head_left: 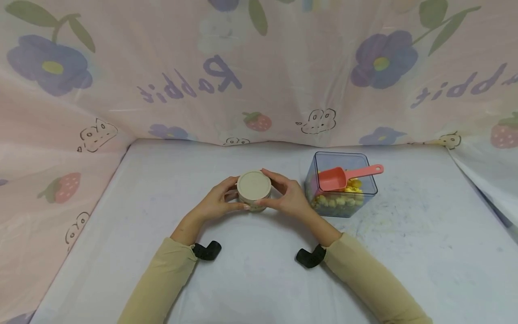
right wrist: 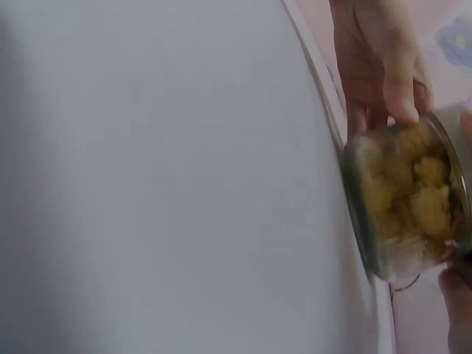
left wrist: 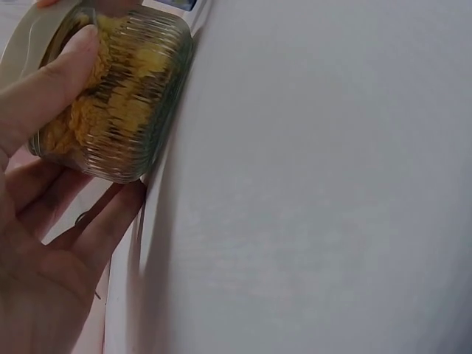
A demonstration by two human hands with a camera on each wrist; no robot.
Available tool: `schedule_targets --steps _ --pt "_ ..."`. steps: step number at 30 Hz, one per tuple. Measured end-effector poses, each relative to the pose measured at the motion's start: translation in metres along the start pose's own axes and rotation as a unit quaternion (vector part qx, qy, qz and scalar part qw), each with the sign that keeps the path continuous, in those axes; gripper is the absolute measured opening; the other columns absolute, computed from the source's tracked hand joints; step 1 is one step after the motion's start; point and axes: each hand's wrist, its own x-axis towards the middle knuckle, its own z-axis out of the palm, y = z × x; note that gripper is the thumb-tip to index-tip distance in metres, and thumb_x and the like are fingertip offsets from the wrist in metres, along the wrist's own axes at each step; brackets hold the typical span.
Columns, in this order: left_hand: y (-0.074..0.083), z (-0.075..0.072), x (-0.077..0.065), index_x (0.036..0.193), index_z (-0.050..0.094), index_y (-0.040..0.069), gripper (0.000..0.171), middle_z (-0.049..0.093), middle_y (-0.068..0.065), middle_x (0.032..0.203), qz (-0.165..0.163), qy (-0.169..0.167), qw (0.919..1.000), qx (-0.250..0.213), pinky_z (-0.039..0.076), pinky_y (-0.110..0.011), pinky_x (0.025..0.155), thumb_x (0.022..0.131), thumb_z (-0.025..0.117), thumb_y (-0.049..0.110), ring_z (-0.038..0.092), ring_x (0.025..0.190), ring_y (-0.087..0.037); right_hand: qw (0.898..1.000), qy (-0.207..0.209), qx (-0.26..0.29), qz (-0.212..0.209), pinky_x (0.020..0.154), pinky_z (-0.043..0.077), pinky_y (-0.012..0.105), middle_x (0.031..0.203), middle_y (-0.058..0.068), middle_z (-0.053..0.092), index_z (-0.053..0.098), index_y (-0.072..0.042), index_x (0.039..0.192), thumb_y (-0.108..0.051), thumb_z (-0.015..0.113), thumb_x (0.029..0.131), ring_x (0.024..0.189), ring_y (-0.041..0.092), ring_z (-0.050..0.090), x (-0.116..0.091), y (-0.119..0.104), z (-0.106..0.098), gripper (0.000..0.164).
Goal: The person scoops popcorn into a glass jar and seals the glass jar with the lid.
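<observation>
A small clear glass jar (left wrist: 140,96) with ribbed sides and a pale beige lid (head_left: 254,185) stands upright on the white table. Yellow, dried-flower-like pieces fill it. My left hand (head_left: 218,199) grips the jar from the left, its thumb on the near side wall. From the right, my right hand (head_left: 288,195) holds the same jar, thumb in front and fingers behind. The right wrist view shows the jar's glass side (right wrist: 402,199) from the other end, with much of the right hand out of frame.
Right of the hands stands a clear square bin (head_left: 341,207) with more yellow pieces inside. A pink scoop (head_left: 333,179) lies in it, handle sticking out past the right rim. A patterned curtain (head_left: 279,90) hangs behind and beside the white table (head_left: 251,279).
</observation>
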Motion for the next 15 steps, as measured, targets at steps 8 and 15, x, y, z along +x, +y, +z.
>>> schedule_targets --steps 8,15 --pt "0.000 0.000 0.000 0.143 0.039 0.001 0.077 0.046 -0.019 0.137 -0.011 0.001 0.9999 -0.001 0.040 -0.039 0.108 0.077 0.078 0.000 0.044 0.131 -0.038 0.999 0.031 -0.008 -0.002 0.108 0.038 0.029 0.138 0.016 0.053 0.050 0.001 0.137 0.001 0.085 0.067 0.133 0.025 0.046 -0.003 0.002 0.006 0.078" --pt "0.001 0.000 0.000 0.143 0.039 0.001 0.077 0.045 -0.019 0.137 -0.007 -0.003 1.0000 0.000 0.039 -0.041 0.108 0.077 0.078 0.001 0.044 0.131 -0.039 0.999 -0.035 -0.011 -0.006 0.114 0.031 0.037 0.145 0.018 0.044 0.043 0.002 0.141 0.000 0.080 0.074 0.139 0.027 0.037 -0.001 0.001 -0.007 0.078"
